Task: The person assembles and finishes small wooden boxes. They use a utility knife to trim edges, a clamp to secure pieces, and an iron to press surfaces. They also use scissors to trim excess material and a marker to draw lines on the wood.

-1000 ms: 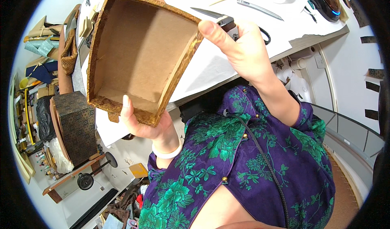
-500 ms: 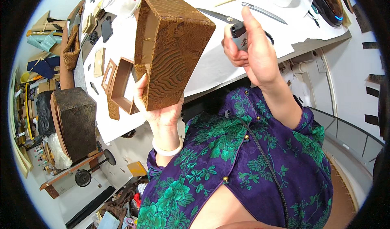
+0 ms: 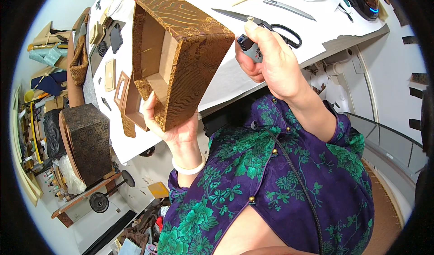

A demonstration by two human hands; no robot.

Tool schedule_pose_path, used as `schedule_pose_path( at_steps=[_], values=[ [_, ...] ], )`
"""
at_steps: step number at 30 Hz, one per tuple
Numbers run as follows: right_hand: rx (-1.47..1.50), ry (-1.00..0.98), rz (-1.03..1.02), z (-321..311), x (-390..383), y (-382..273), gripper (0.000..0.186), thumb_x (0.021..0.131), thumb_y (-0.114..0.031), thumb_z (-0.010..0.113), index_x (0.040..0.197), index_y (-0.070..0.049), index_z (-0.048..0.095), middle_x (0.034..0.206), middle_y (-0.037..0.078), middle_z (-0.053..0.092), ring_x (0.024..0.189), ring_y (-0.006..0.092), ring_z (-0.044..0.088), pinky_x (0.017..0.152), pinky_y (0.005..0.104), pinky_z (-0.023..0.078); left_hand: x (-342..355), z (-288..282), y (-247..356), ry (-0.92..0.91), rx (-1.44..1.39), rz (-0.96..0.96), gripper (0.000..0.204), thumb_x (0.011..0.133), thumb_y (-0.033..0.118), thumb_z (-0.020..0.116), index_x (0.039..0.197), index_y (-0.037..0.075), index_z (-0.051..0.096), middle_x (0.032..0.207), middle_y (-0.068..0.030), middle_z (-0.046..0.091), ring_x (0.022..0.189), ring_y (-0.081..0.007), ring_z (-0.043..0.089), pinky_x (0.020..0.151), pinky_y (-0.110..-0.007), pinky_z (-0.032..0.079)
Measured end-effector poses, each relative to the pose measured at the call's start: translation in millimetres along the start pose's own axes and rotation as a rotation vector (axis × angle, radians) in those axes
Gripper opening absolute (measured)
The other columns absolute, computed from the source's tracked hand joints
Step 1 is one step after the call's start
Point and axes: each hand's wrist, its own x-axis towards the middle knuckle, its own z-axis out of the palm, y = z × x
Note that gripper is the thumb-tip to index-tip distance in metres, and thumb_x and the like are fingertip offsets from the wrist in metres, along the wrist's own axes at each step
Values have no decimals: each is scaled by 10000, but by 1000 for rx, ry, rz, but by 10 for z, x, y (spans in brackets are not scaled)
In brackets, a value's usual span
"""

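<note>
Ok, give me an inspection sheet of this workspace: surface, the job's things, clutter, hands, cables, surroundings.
Surface: white paper-covered table, its paper torn at the right edge.
Job's things: brown brocade-covered box, open side facing left, bare cardboard inside; small black tool, kind unclear.
Clutter: black-handled scissors, metal blade tool, flat cardboard frames.
Hands: left hand grips the box's lower corner from beneath; right hand is closed around the small black tool beside the box.
Cables: nothing seen.
Surroundings: dark patterned box on a low stand to the left, fabric and scraps on the floor.
</note>
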Motion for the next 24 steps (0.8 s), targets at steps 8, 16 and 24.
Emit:
schedule_pose_path(
  at_steps=[8,16,24],
  values=[
    [-49,-120,-62,-65,76,72,489,1053,-481,402,808,-83,544,614,-20,455,496,56,329,447,225,239,10,-26,31,-23,-3,-24,420,863,344,652,1189,83,696,1166,-115,717,1038,-300,699,886,-493,588],
    [-64,-81,-42,61,-37,74,456,1054,-472,409,869,-83,556,637,-16,480,527,55,355,463,214,272,30,-69,38,11,-10,-33,455,861,387,650,1212,101,692,1178,-110,712,1038,-312,696,885,-515,586],
    [-225,-56,-524,-31,263,176,554,996,-574,580,760,-73,564,645,-61,482,556,29,383,503,212,295,37,-162,70,-59,-149,-189,494,910,437,638,1269,99,662,1288,-127,665,1153,-348,654,965,-562,556]
  ],
)
